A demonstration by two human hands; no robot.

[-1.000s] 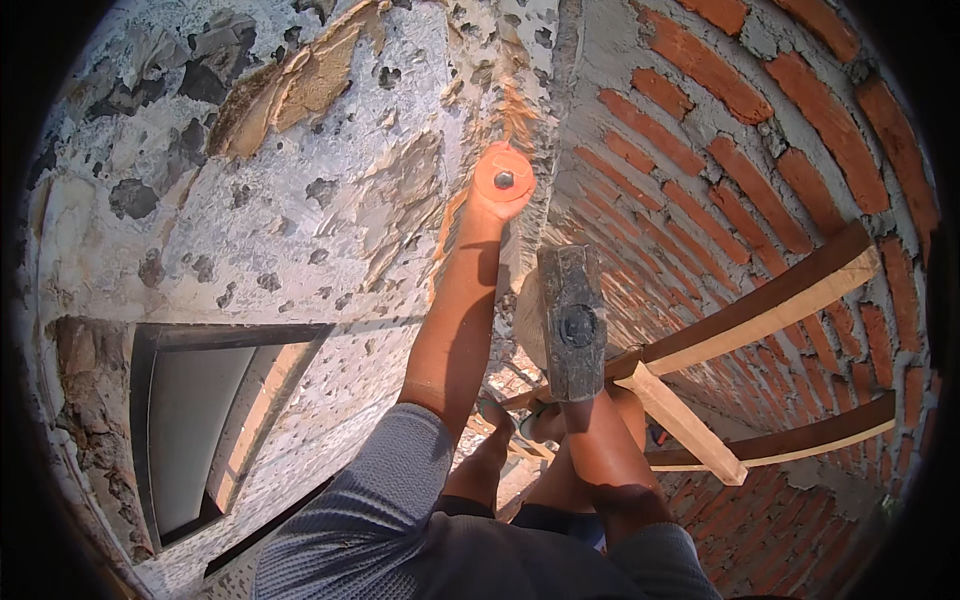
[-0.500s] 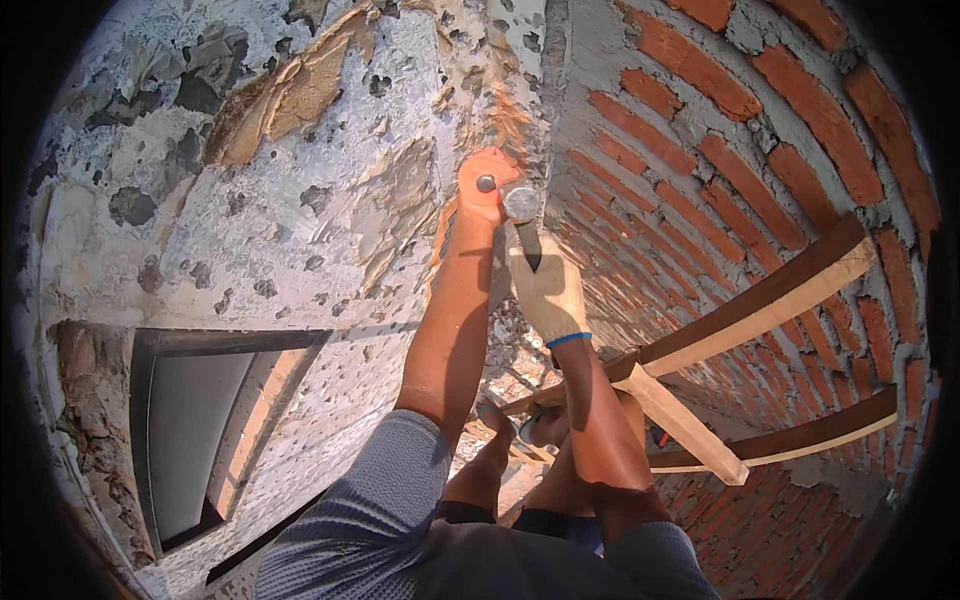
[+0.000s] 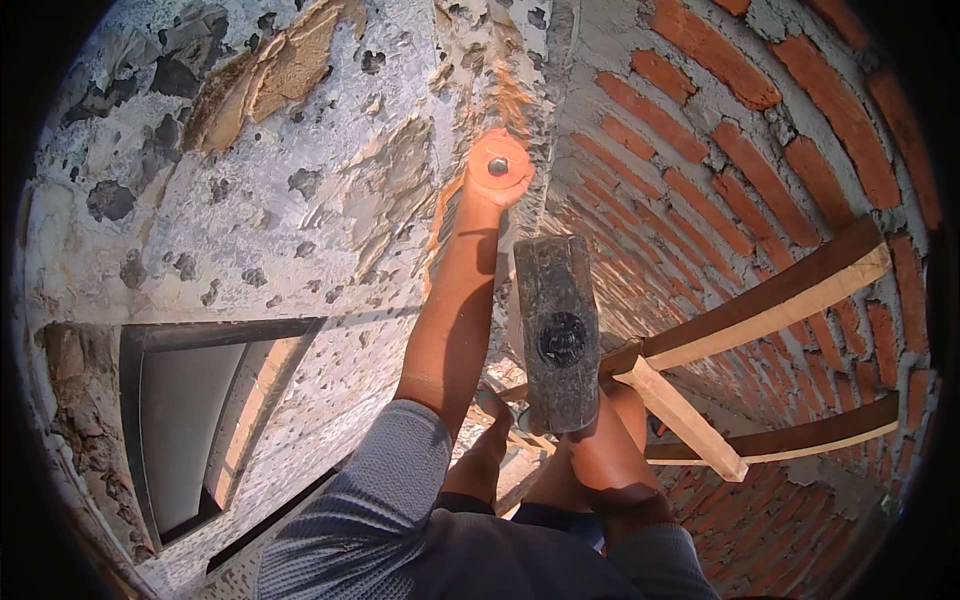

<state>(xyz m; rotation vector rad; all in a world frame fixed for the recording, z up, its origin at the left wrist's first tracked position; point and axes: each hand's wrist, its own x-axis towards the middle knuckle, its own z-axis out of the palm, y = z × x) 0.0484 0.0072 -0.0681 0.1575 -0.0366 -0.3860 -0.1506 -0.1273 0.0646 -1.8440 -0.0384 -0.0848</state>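
Raised against the wall corner, my left hand (image 3: 510, 198) is closed round a chisel with an orange round hand guard (image 3: 515, 152). The guard hides most of my fingers, and the chisel's metal struck end (image 3: 498, 168) shows in its middle. A heavy club hammer (image 3: 558, 385) with a dark, worn block head hangs large in front of my right forearm (image 3: 615, 460). Its head covers nearly all of my gloved right hand, which grips the handle. The hammer is apart from the chisel, lower and nearer to me.
Pitted whitish plaster (image 3: 340, 215) covers the left wall, which has a dark-framed opening (image 3: 220, 335) low down. Exposed red brick (image 3: 715, 60) makes up the right wall. Wooden beams (image 3: 770, 300) and a short crosspiece (image 3: 685, 420) stand close to my right arm.
My right hand has drawn the hammer back from beside the chisel, down and toward me, so its head looks much larger. My left hand keeps hold of the chisel in the corner.
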